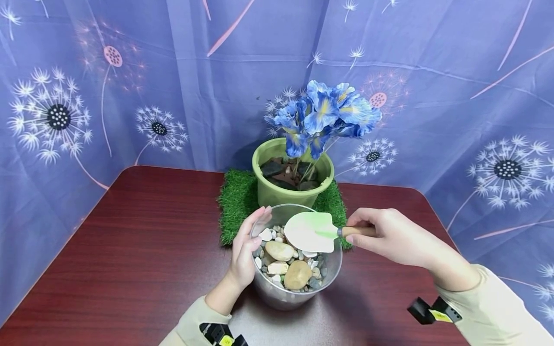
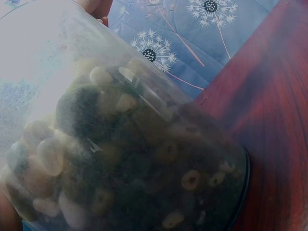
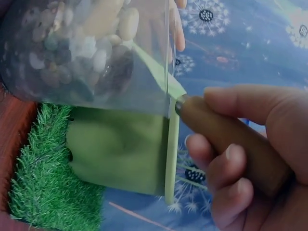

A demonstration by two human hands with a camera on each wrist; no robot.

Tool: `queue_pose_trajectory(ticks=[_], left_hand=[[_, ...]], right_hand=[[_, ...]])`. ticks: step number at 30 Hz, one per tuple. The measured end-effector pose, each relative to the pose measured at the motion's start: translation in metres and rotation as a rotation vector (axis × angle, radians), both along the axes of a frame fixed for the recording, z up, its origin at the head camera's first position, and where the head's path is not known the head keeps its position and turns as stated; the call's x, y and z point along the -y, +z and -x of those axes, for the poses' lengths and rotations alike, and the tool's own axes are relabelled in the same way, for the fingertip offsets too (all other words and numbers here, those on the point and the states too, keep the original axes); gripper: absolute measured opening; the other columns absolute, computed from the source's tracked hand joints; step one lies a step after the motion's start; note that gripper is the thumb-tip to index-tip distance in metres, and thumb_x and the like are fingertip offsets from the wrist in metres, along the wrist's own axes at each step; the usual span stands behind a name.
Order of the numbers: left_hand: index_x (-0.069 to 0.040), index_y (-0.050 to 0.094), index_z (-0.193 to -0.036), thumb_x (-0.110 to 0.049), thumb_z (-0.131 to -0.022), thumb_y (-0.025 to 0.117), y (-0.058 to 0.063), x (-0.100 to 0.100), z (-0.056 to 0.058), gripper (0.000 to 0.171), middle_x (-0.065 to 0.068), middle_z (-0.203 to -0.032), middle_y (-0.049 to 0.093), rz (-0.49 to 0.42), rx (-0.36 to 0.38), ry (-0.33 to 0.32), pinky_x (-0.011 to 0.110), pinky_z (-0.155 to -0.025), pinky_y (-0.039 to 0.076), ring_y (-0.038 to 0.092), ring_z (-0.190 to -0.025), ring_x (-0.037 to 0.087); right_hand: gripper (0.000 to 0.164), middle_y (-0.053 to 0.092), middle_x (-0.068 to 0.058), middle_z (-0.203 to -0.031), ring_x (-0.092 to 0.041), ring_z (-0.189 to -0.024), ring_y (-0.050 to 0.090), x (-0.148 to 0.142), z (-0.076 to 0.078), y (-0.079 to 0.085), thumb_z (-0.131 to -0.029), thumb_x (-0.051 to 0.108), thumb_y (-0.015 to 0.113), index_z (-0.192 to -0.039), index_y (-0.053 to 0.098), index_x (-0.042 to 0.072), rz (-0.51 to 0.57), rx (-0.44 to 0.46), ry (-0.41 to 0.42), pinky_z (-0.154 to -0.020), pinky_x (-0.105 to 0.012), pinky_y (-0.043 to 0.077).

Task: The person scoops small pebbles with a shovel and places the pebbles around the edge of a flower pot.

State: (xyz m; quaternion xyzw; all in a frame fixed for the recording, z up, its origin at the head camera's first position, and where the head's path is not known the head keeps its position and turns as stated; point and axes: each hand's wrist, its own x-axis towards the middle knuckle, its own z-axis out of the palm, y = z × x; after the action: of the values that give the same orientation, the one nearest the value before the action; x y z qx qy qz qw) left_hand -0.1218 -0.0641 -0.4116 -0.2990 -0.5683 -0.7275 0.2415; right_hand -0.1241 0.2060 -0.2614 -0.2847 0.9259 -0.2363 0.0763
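Observation:
A clear plastic container (image 1: 333,269) holding stones stands at the front middle of the table. Its pile has small pebbles and larger tan stones (image 1: 297,275). My left hand (image 1: 242,252) holds the container's left side, fingers around the far part of the rim and thumb nearer. In the right wrist view, my right hand (image 3: 240,159) grips the wooden handle (image 3: 226,132) of a garden trowel. The trowel's pale green blade (image 1: 309,232) lies over the container's opening, above the stones, pointing left. Through the cloudy wall in the left wrist view, pebbles (image 2: 50,156) show.
Behind the container, a green flowerpot (image 1: 290,196) with blue artificial irises (image 1: 322,113) stands on an artificial grass mat (image 1: 235,206). Dark stones sit inside the pot. The dark red table (image 1: 130,250) meets a blue dandelion-print cloth (image 1: 216,96) at its back and sides.

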Motion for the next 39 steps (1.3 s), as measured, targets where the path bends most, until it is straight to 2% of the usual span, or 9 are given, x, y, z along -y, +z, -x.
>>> queue_pose_trajectory(ticks=[3, 7, 17, 22, 29, 33, 36, 39], left_hand=[[0.02, 0.034, -0.131, 0.005, -0.079, 0.03, 0.0, 0.0, 0.0, 0.054, 0.003, -0.138, 0.053, 0.002, -0.001, 0.004, 0.027, -0.108, 0.038, 0.051, -0.126, 0.016], [0.019, 0.035, -0.132, 0.005, -0.079, 0.03, -0.001, 0.001, 0.0, 0.054, 0.003, -0.138, 0.053, 0.001, -0.003, -0.001, 0.027, -0.108, 0.038, 0.051, -0.126, 0.016], [0.023, 0.032, -0.13, 0.005, -0.08, 0.03, 0.0, 0.001, 0.0, 0.053, 0.004, -0.138, 0.053, -0.004, 0.002, -0.005, 0.026, -0.109, 0.037, 0.05, -0.126, 0.016], [0.026, 0.03, -0.129, 0.004, -0.082, 0.029, 0.0, 0.001, 0.001, 0.052, 0.009, -0.138, 0.051, -0.005, -0.004, -0.018, 0.028, -0.11, 0.036, 0.049, -0.127, 0.018], [0.025, 0.031, -0.13, 0.002, -0.083, 0.029, 0.0, 0.002, 0.003, 0.052, 0.012, -0.138, 0.051, -0.006, 0.004, -0.007, 0.026, -0.109, 0.037, 0.049, -0.127, 0.019], [0.023, 0.031, -0.131, 0.0, -0.084, 0.029, -0.001, 0.001, 0.002, 0.052, 0.025, -0.136, 0.049, 0.014, 0.017, 0.005, 0.029, -0.111, 0.036, 0.049, -0.127, 0.024], [0.022, 0.032, -0.132, -0.002, -0.085, 0.028, 0.0, 0.001, 0.0, 0.053, 0.037, -0.132, 0.044, 0.024, 0.044, 0.008, 0.031, -0.111, 0.036, 0.049, -0.127, 0.029], [0.021, 0.032, -0.132, -0.002, -0.085, 0.028, 0.0, 0.001, 0.0, 0.053, 0.044, -0.129, 0.041, 0.031, 0.053, 0.009, 0.032, -0.111, 0.036, 0.048, -0.127, 0.032]], right_hand=[[0.009, 0.068, 0.017, -0.083, 0.006, -0.074, 0.062, 0.006, -0.001, 0.003, -0.087, 0.028, 0.066, -0.092, 0.063, 0.021, -0.046, -0.04, 0.028, -0.063, -0.019, 0.051], [0.009, 0.067, 0.016, -0.081, 0.007, -0.071, 0.059, 0.012, -0.001, 0.005, -0.087, 0.027, 0.066, -0.092, 0.063, 0.02, -0.068, -0.061, 0.091, -0.061, -0.019, 0.049], [0.012, 0.067, 0.012, -0.08, 0.002, -0.065, 0.055, 0.018, 0.015, -0.003, -0.087, 0.029, 0.065, -0.092, 0.065, 0.018, -0.02, 0.17, 0.15, -0.059, -0.019, 0.047], [0.018, 0.065, 0.011, -0.08, 0.001, -0.062, 0.049, 0.026, 0.017, -0.007, -0.088, 0.034, 0.064, -0.094, 0.067, 0.018, -0.001, 0.227, 0.184, -0.056, -0.019, 0.044], [0.016, 0.048, 0.013, -0.063, 0.002, -0.052, 0.034, 0.043, 0.017, -0.009, -0.088, 0.034, 0.064, -0.091, 0.067, 0.018, 0.013, 0.268, 0.214, -0.048, -0.018, 0.034], [0.015, 0.046, 0.012, -0.062, 0.001, -0.051, 0.031, 0.042, 0.018, -0.013, -0.087, 0.031, 0.066, -0.09, 0.068, 0.017, 0.056, 0.315, 0.195, -0.046, -0.018, 0.03], [0.015, 0.053, 0.01, -0.066, 0.001, -0.05, 0.03, 0.038, 0.018, -0.016, -0.086, 0.03, 0.066, -0.091, 0.068, 0.016, 0.091, 0.355, 0.192, -0.045, -0.018, 0.031], [0.014, 0.061, 0.007, -0.073, 0.0, -0.05, 0.03, 0.034, 0.018, -0.018, -0.087, 0.028, 0.066, -0.093, 0.069, 0.015, 0.124, 0.388, 0.195, -0.045, -0.019, 0.033]])
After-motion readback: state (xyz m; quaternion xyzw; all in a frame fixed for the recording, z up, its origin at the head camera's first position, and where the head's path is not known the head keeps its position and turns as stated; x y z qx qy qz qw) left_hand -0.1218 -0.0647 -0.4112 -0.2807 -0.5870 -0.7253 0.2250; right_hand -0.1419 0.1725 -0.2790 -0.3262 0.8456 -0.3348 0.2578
